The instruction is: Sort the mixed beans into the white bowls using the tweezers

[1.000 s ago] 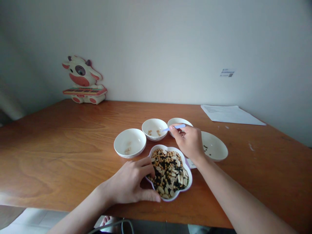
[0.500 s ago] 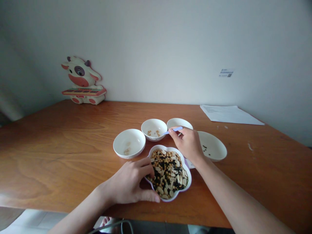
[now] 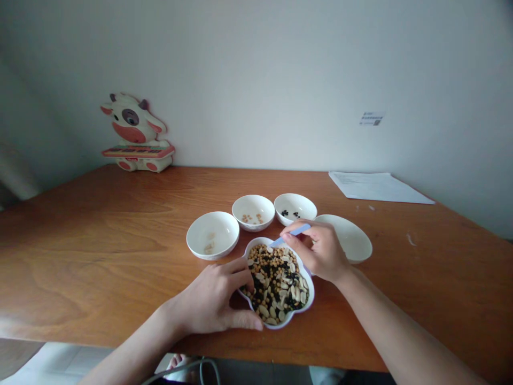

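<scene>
A white, purple-edged flower-shaped bowl (image 3: 310, 299) holds a mix of peanut halves, yellow beans and dark seeds. My left hand (image 3: 218, 297) grips its left side, fingertips inside the rim and thumb along the near outside. In my right hand (image 3: 318, 248), pinched between thumb and fingers, is a slim light-purple plastic tool (image 3: 295, 232); its exact kind is unclear. The tool's tip points down at the bowl's far edge, beside a pale piece. Beyond stand a bowl with a few peanut pieces (image 3: 200, 235), a bowl with yellow beans (image 3: 253, 204) and one with black beans (image 3: 295, 202).
A wider white dish (image 3: 356, 240) sits behind my right hand, partly covered by it. Papers (image 3: 379, 187) lie at the back right of the wooden table (image 3: 120, 251). A cow-shaped toy keyboard (image 3: 138, 136) stands at the back left against the wall.
My right hand has come nearer, from over the back bowls to the flower-shaped bowl's far edge, bringing the purple tool along. The black beans are now uncovered. My left hand stays put.
</scene>
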Tool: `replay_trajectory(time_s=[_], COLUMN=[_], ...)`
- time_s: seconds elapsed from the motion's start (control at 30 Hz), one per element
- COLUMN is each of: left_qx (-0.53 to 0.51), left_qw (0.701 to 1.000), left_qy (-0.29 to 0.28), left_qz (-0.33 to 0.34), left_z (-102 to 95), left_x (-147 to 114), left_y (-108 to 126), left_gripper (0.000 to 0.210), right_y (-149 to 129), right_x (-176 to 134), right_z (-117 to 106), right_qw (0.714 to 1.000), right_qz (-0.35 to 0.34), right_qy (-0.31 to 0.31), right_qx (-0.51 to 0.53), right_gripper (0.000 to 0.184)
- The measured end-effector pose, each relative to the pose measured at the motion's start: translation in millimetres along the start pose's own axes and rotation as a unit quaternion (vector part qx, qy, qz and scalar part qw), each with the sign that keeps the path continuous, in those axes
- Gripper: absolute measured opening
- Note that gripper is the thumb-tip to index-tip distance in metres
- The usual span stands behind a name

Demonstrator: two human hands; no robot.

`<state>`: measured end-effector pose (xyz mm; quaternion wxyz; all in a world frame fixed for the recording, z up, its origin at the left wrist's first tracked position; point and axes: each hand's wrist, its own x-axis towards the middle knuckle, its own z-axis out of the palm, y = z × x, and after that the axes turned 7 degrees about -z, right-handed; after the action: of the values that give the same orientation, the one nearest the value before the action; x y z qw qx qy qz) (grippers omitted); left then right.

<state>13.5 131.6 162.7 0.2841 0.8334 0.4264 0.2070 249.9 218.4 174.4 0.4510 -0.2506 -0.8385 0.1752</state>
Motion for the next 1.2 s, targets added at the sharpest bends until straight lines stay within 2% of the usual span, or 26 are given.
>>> replay_trajectory(time_s=[0.1, 0.5, 1.2], left_qx=[0.002, 0.023, 0.019], left_qw=[1.000, 1.000, 1.000], left_qy=[-0.004, 0.000, -0.004], left_qz=[-0.004, -0.004, -0.011], left_z=[-0.2, -0.2, -0.2], left_x=[-0.2, -1.3, -0.1], left_y=[0.3, -0.4, -0.1], left_gripper=[0.040, 0.041, 0.041], right_y=[-2.2, 2.0, -0.4], right_x=[0.7, 1.9, 1.2], right_z=[-1.6, -10.8, -10.1], right_qw=[0.999, 0.989, 0.986], right_qz=[-0.026, -0.099, -0.083], right_qy=[-0.043, -0.098, -0.132], right_qx=[0.019, 0.048, 0.051], right_gripper=[0.021, 0.019, 0.015])
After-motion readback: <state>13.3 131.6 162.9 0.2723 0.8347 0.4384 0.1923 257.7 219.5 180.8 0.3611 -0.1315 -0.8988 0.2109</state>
